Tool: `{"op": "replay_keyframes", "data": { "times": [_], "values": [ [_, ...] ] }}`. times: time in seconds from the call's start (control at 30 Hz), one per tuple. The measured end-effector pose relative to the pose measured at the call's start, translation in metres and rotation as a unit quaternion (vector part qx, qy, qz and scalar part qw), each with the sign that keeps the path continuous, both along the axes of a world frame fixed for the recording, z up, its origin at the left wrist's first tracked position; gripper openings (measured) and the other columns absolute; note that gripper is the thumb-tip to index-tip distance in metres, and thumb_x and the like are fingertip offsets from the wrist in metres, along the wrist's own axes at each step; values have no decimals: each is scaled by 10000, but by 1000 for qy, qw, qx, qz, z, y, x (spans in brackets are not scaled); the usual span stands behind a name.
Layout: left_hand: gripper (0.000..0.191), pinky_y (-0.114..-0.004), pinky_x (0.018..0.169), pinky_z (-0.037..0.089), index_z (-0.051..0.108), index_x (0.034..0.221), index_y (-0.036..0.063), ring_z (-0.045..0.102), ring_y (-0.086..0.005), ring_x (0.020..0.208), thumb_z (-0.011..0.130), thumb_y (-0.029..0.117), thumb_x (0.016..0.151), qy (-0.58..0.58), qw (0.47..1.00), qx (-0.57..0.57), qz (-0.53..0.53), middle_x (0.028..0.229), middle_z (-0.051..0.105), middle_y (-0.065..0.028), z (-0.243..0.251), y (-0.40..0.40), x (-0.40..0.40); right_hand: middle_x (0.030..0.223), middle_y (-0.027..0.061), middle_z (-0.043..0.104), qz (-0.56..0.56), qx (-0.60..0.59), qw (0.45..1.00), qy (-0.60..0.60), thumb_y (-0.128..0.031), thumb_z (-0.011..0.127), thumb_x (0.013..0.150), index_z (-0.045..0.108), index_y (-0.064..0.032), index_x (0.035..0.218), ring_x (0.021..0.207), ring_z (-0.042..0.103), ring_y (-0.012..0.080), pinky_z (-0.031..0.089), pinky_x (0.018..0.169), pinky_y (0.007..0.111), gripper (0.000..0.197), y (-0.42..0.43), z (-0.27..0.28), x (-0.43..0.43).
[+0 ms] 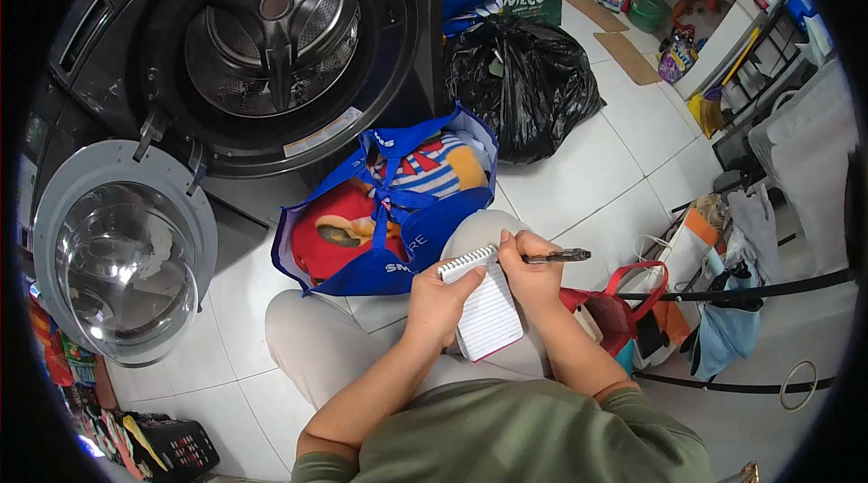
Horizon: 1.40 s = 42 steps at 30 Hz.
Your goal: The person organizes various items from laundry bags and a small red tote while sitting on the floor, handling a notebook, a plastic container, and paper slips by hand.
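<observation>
My left hand (439, 307) grips a small spiral-bound notepad (494, 317), its thumb on the paper near the wire coil. The lined page in view looks blank. My right hand (534, 273) has a dark pen (559, 256) in its fist, the pen sticking out to the right. The right thumb points up close to the coil's right end; whether it touches the pad I cannot tell. Both hands are above my lap. Just beyond them stands a blue reusable bag (444, 222) with its handles tied, stuffed with red and striped fabric (332, 239).
A front-loading washing machine (271, 56) stands ahead, its round door (129, 252) swung out left and its drum bare. A black plastic bag (522, 83) sits right of it on the tiles. Lower left is a black laundry basket (180, 449); a red bag (614, 317) lies near my right elbow.
</observation>
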<state>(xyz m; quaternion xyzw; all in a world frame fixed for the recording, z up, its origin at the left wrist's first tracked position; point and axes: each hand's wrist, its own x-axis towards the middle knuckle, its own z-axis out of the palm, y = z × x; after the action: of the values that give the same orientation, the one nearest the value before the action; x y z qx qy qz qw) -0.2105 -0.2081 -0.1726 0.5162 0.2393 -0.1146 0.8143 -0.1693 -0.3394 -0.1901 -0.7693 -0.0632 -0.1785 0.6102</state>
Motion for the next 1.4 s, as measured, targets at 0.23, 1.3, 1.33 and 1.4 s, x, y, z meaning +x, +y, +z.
{"op": "replay_keyframes", "data": {
  "times": [0.23,1.3,1.33,1.4],
  "values": [
    [176,-290,621,540,631,966,-63,669,-168,711,697,27,830,11,1000,-25,-3,867,686,-117,-1,5,1,552,-12,466,5,144,986,87,-117,604,915,506,-39,629,481,358,59,290,444,246,312,-7,7,1],
    [340,-387,966,468,392,1264,-27,586,-245,1090,477,50,944,-24,983,-160,-93,1163,555,-152,1,19,-7,478,-1,348,78,68,994,39,-135,675,865,429,-24,521,464,278,67,213,424,303,437,14,10,4],
    [370,-386,969,464,375,1279,-28,582,-244,1096,494,45,936,-19,983,-157,-95,1159,554,-152,3,18,-6,478,-1,348,80,70,994,41,-135,675,865,429,-24,521,464,278,67,213,424,303,437,15,10,4],
    [377,-385,970,462,367,1285,-27,581,-243,1096,492,47,937,-20,983,-156,-92,1160,554,-152,2,19,-6,476,9,349,74,57,995,34,-137,678,862,429,-22,520,462,278,73,215,424,307,438,16,14,4]
  ]
}}
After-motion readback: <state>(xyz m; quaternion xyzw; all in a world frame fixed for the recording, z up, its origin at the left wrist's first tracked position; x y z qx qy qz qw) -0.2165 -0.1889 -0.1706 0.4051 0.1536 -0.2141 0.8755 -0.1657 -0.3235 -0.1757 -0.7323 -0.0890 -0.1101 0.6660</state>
